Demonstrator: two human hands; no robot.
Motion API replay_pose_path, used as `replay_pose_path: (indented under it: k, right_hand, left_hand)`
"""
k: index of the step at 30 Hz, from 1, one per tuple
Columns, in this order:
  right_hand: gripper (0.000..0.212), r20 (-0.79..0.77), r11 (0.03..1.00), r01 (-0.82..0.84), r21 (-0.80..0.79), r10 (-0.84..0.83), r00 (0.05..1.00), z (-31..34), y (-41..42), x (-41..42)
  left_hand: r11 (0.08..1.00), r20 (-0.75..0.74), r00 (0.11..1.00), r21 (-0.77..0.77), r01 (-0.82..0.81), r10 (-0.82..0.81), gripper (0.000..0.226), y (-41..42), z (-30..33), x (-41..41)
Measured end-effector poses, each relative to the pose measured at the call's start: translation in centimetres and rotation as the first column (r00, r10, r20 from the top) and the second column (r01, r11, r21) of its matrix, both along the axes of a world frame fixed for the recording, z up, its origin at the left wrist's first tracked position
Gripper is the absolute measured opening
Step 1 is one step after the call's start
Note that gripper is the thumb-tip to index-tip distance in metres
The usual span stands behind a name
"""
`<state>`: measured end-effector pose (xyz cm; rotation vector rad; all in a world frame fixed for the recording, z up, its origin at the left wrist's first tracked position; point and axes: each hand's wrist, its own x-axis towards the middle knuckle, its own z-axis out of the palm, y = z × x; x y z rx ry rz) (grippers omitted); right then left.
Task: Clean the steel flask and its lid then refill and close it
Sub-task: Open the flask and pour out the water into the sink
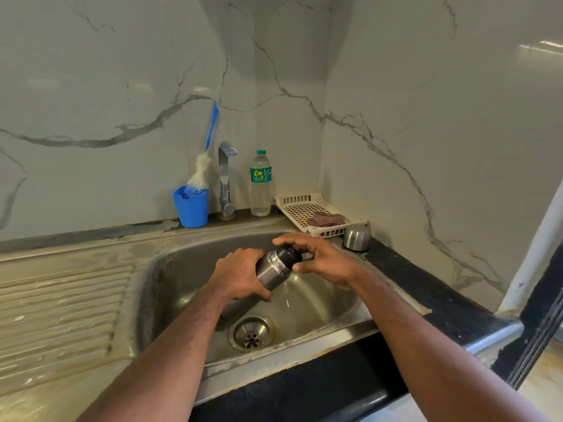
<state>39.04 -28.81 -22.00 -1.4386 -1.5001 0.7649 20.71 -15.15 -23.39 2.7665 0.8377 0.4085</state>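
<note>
Over the steel sink I hold a steel flask, tilted with its top toward the right. My left hand wraps around its body. My right hand has its fingers closed around the black stopper at the flask's neck. A steel cup lid stands upside down on the dark counter to the right of the sink. Behind the sink a bottle brush with a blue handle stands in a blue cup.
A chrome tap rises behind the basin, with a plastic water bottle beside it. A cream plastic tray with a red checked cloth sits in the corner. The ribbed drainboard lies left. The drain is below.
</note>
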Motion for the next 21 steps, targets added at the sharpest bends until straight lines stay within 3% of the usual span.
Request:
replay_pose_path:
  k: [3,6,10,14,18,21]
  right_hand:
    - [0.067,-0.136,0.994,0.104,0.036,-0.098,0.986,0.0,0.5,-0.3]
    - [0.051,-0.002,0.937,0.346,0.054,-0.346,0.938,-0.1,0.9,-0.8]
    - [0.038,0.133,0.892,0.434,0.129,-0.449,0.884,-0.9,1.9,-0.7]
    - [0.03,0.124,0.927,0.34,0.161,-0.36,0.925,-0.6,1.6,-0.3]
    - [0.049,-0.028,0.99,0.133,0.055,-0.132,0.991,-0.8,0.9,0.8]
    - [0.056,-0.127,0.994,0.09,0.069,-0.081,0.989,-1.0,0.9,0.6]
  left_hand:
    - [0.999,0.047,0.998,-0.039,-0.032,0.034,0.071,0.3,0.0,0.1]
    - [0.999,0.042,0.999,-0.014,-0.033,0.033,0.072,0.2,0.1,0.2]
    - [0.999,0.006,0.999,0.024,-0.035,0.034,0.074,-0.1,0.1,0.7]
    - [0.999,-0.002,0.999,0.013,-0.044,0.044,0.075,0.0,0.2,0.7]
    - [0.999,-0.024,0.999,0.025,-0.046,0.046,0.073,-0.1,0.4,0.5]
    - [0.998,-0.034,0.998,0.041,-0.047,0.048,0.07,-0.3,0.7,0.5]
